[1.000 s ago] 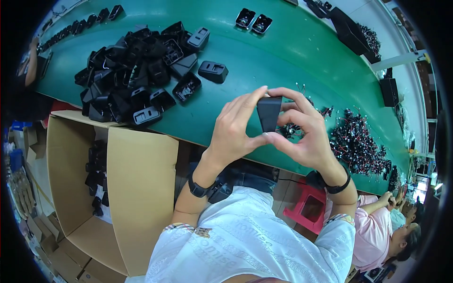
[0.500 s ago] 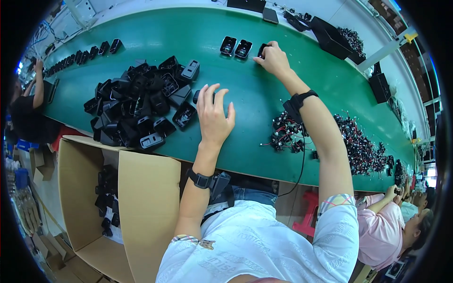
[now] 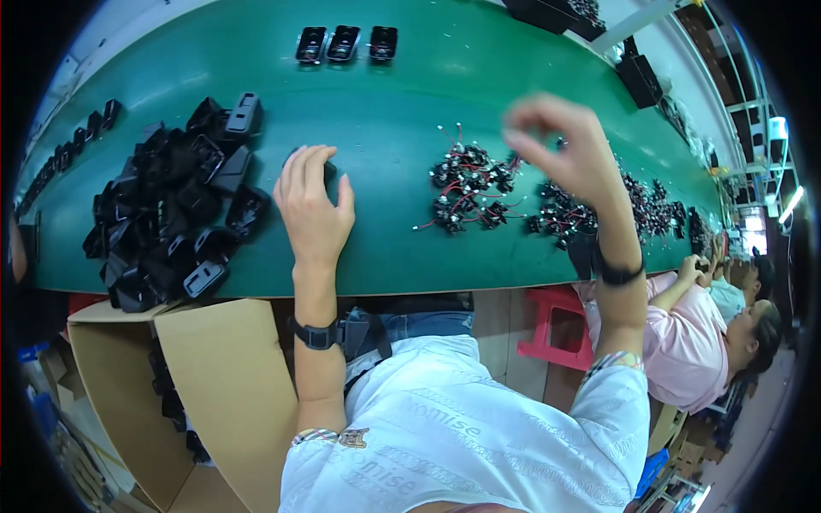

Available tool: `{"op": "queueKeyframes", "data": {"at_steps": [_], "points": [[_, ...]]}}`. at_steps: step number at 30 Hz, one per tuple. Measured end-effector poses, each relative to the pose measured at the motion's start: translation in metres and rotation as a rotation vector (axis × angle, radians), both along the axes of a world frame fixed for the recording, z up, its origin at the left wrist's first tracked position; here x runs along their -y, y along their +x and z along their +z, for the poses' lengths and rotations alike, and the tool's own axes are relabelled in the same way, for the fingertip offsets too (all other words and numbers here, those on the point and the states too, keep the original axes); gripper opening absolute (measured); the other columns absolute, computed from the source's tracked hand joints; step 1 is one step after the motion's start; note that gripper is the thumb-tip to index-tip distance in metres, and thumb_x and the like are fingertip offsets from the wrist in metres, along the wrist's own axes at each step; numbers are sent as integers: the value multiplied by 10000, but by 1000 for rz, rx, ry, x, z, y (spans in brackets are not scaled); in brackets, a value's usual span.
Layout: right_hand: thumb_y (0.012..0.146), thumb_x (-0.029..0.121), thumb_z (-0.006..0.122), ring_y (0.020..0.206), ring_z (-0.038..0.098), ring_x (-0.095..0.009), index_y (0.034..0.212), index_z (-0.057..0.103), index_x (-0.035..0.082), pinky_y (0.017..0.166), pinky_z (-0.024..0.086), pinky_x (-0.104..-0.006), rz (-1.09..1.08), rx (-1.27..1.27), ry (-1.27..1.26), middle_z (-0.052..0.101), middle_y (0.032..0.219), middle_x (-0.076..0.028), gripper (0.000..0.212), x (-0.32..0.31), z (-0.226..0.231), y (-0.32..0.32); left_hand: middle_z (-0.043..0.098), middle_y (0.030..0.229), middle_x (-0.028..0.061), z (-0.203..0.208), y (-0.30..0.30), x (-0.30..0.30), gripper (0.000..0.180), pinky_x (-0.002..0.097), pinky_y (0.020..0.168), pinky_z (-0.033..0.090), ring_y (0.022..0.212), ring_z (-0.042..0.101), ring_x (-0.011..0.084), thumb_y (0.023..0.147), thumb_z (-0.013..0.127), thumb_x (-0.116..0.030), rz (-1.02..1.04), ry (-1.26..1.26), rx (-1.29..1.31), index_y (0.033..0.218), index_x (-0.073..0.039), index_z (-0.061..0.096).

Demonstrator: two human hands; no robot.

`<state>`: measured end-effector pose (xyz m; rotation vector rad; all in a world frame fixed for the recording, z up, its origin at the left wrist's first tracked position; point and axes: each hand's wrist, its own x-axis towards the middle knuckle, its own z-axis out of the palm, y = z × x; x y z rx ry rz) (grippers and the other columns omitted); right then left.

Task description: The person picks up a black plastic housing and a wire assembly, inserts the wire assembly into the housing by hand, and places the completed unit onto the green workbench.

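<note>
L hand (image 3: 313,205): thumb wide of fingers, above single blk plastic housing (image 3: 330,172), approx. mid-table (image 3: 402,107); contact not determinable. R hand (image 3: 560,147): blurred; fingers curled, apparently slightly parted from thumb, nr wired-component clusters (image 3: 469,175) twd table R end. Housing heap (image 3: 184,201): L, at near edge. 3 open housings (image 3: 344,43): row, nr far edge.

Wht shirt (image 3: 479,410) had raised lettering (image 3: 445,419), plaid cuffs (image 3: 617,360), brn emblem (image 3: 353,438) near its L sleeve (image 3: 310,462); blk wrist straps (image 3: 315,335) sat past its cuffs, blue jeans (image 3: 428,324) by its hem (image 3: 436,340).
</note>
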<state>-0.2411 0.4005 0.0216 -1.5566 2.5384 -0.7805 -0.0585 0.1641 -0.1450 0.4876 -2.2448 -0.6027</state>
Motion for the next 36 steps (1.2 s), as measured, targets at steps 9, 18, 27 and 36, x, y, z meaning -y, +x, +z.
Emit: {"op": "queueKeyframes", "data": {"at_steps": [9,18,27,36], "points": [[865,149,777,565,682,-189,1196,641,51,543,513,-296,-529,87,106,712,729,-97,371,-104,-100,72,564,1327,145,9,-1,-16,485,446,1038,439,1228,546,368,755,815,-127,-169,59,140,1213,-87,661],[895,202,764,512,618,-117,1083,706,34,503,466,-281,-829,4,-47,654,596,-61,259,-127,-121,77,680,1121,162,10,20,-39,360,302,758,545,927,676,264,1033,579,-332,-345,874,-186,1185,-8,621],[885,113,768,615,602,-74,1213,639,54,551,458,-227,-734,153,-212,627,737,-33,357,-108,-133,97,654,1113,244,5,40,-59,652,280,496,465,739,661,276,1034,357,-625,-649,1730,-246,1234,-36,551],[946,30,635,838,625,-93,1272,530,25,626,492,-213,-570,599,-568,675,1017,-76,343,-108,-125,96,689,1102,220,5,41,-63,519,266,564,489,783,700,226,1069,353,-495,-752,1675,-178,1300,-55,504]]}}
